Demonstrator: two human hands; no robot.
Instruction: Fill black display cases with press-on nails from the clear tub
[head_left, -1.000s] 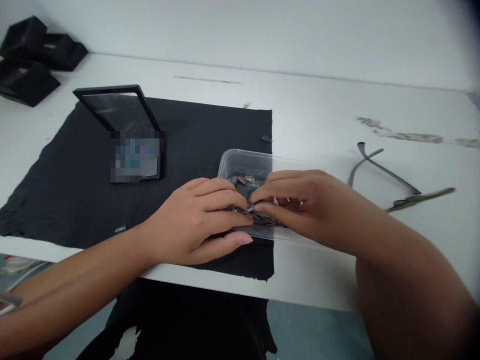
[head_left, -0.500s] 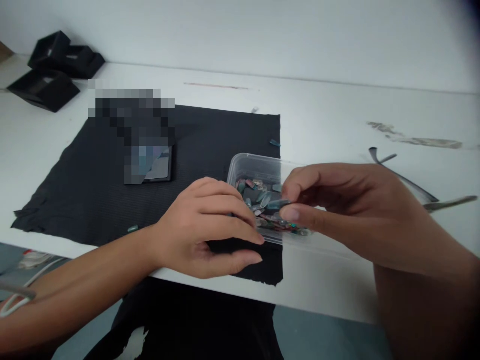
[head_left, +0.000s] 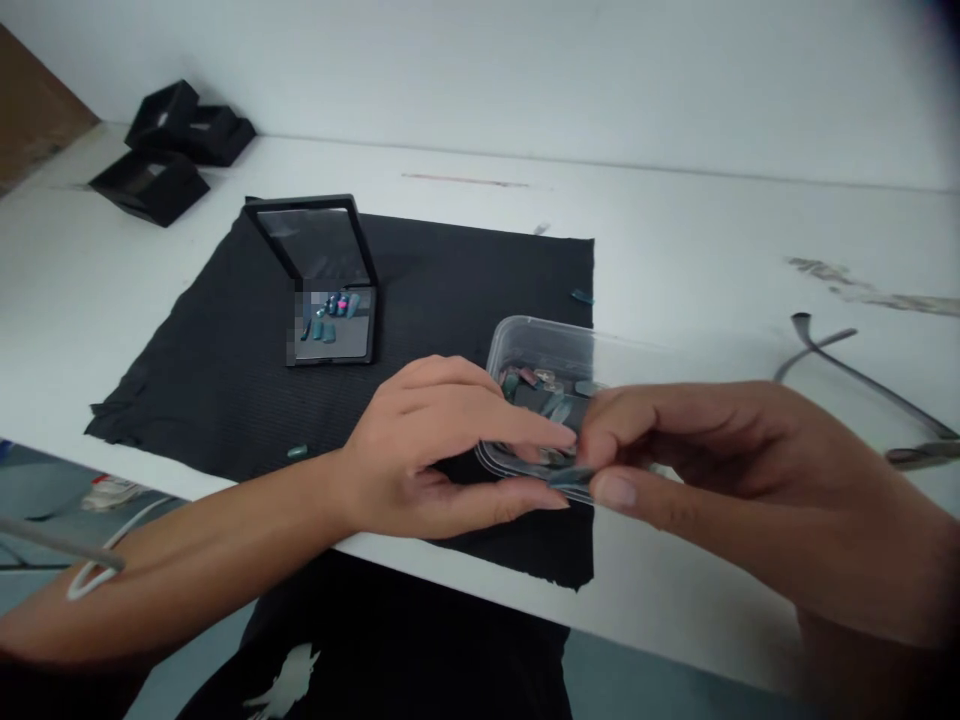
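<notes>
My right hand (head_left: 697, 470) pinches a small teal false nail (head_left: 570, 479) between thumb and index finger. Its free end points at my left hand (head_left: 442, 450), whose thumb and index finger are stretched out on either side of it, apart from each other. Below the hands, a clear plastic tub (head_left: 525, 322) holds many loose false nails (head_left: 553, 404) in teal, pink and clear shades; the hands cover part of it. Left of it, an open black case (head_left: 373, 330) with an upright lid contains several teal nails (head_left: 324, 331), one bearing a bright pink spot.
A black cloth (head_left: 457, 290) lies under the case and part of the tub. Single nails rest on it near the front (head_left: 298, 452) and at its right edge (head_left: 582, 296). Eyeglasses (head_left: 874, 370) lie at right, black boxes (head_left: 150, 187) at back left. A white cable (head_left: 94, 580) crosses my left forearm.
My right hand has brought the false nail from over the tub down to the left hand's fingertips. The left thumb and index finger have stretched toward it. The camera view has shifted left.
</notes>
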